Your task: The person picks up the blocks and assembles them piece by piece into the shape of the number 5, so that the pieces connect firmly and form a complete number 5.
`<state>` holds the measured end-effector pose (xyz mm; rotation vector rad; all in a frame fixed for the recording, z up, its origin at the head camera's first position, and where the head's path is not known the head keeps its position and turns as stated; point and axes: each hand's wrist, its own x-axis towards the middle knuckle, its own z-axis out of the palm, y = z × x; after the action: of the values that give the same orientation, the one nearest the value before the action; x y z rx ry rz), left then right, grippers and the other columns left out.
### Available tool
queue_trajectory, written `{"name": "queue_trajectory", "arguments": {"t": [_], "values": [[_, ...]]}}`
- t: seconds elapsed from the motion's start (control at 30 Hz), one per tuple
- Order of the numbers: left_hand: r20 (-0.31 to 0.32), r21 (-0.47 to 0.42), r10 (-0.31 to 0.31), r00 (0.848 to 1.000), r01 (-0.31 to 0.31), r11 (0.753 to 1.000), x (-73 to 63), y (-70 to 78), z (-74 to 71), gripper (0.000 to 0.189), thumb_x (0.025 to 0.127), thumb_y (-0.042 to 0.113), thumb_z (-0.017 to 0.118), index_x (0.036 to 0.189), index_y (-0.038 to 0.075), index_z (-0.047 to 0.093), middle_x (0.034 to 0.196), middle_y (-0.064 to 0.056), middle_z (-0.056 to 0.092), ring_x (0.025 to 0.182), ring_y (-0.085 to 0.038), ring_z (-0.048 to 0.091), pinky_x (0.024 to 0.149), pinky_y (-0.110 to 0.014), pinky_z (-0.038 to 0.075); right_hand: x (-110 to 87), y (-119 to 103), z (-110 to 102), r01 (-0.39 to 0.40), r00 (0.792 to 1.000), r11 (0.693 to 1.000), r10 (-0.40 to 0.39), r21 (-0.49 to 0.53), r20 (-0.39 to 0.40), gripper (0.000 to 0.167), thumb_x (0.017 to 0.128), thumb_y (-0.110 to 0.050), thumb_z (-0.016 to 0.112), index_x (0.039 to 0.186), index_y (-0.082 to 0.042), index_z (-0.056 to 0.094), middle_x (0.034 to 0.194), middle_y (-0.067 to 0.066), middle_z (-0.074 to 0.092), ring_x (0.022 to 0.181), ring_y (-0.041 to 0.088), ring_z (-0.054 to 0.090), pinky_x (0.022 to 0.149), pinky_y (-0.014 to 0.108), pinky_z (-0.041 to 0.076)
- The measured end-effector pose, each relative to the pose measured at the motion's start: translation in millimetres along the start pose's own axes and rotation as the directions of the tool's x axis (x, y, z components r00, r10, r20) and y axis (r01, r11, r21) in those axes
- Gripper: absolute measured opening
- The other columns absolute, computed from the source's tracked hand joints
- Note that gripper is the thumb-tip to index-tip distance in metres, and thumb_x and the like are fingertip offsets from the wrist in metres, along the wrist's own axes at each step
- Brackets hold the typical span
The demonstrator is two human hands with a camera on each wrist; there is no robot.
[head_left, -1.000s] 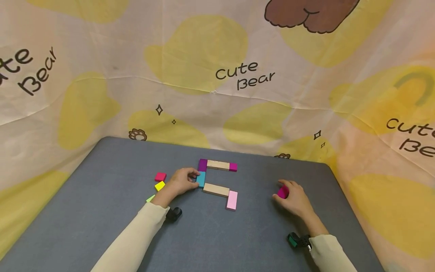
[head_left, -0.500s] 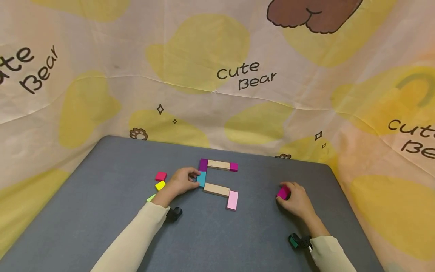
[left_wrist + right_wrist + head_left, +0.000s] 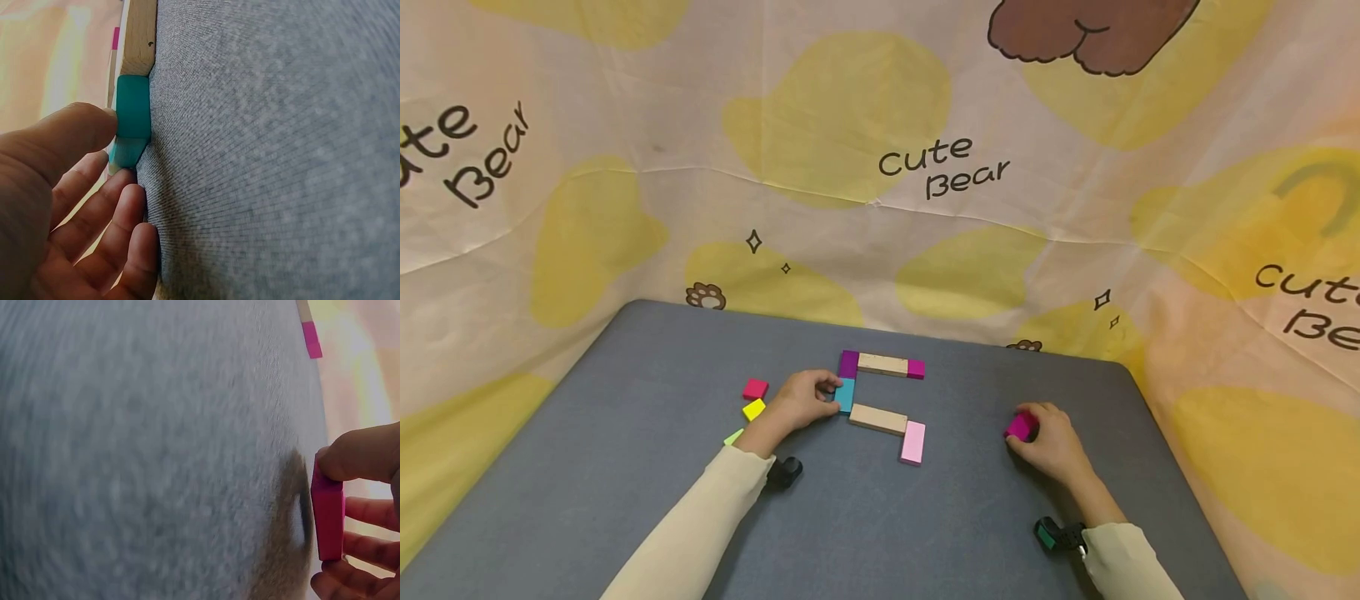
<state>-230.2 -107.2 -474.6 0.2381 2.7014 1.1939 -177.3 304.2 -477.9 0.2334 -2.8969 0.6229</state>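
1. Our desk carries a bracket-shaped run of 6 flat blocks. To do this step well, we judge that a light, steady touch keeps the run straight, while the loose piece wants a firm, level grip.
2. Our right hand sits well apart from the left, its thumb and fingers clamped on the magenta block, spread only as wide as that piece. The block is right of the run, close to the desk; we cannot tell whether it touches.
3. Our left hand closes its thumb and fingertips lightly about the left side of the blue block.
4. The far wooden block and near wooden block reach rightward, the first from the purple block, the second from the blue; the pink block ends the near arm.
5. Smallest, the magenta end block caps the far arm; a red block, yellow block and partly hidden green block lie left.
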Motion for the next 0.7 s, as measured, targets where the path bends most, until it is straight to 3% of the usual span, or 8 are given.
{"name": "queue_trajectory", "arguments": {"t": [0.7], "values": [[-0.002, -0.010, 0.000, 1.000, 0.000, 1.000, -1.3, 1.7, 0.7, 0.033, 0.081, 0.014, 0.076, 0.112, 0.010, 0.068, 0.107, -0.007, 0.067, 0.084, -0.016, 0.057, 0.081, -0.035, 0.051, -10.7, -47, 9, 0.144, 0.989, 0.988, -0.142, 0.050, -0.036, 0.047, 0.069, -0.018, 0.083, 0.110, -0.002, 0.067, 0.108, 0.014, 0.065, 0.102, 0.035, 0.057, 0.082, 0.048, 0.049]]}}
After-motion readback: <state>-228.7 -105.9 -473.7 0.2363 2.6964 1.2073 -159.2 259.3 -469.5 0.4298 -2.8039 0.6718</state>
